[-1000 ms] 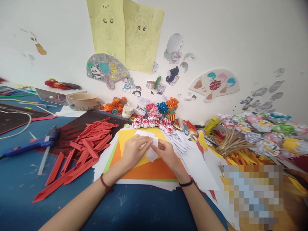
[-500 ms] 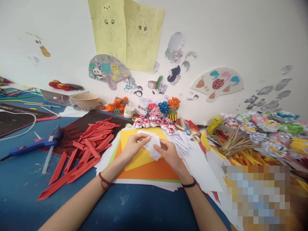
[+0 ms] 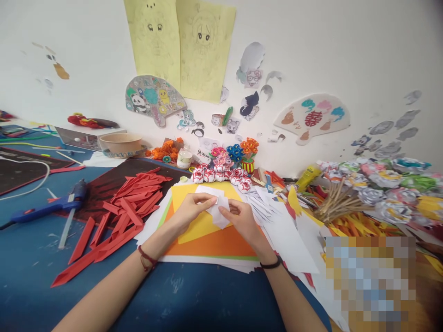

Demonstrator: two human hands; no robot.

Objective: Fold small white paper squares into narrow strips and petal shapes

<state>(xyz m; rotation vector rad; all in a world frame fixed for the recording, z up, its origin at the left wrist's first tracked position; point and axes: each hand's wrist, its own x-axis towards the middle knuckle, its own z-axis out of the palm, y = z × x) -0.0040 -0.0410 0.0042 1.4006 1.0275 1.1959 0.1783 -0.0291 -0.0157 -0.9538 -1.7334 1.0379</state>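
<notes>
Between my two hands is a small piece of white paper, creased and held above the stacked sheets. My left hand pinches its upper left part between thumb and fingers. On the right side, my right hand grips the paper with the thumb on top and the fingers curled behind. Under them lie a yellow sheet and an orange sheet, with green and white sheets beneath. Folded red paper strips are heaped to the left.
A blue glue gun lies at the left. Behind the sheets stand red-and-white paper pieces and small flower pots. Loose white papers spread rightward, near paper flowers on sticks. A bowl sits back left.
The view has shifted slightly. Both hands keep their hold on the white paper, with only a very small movement of the right fingers.
</notes>
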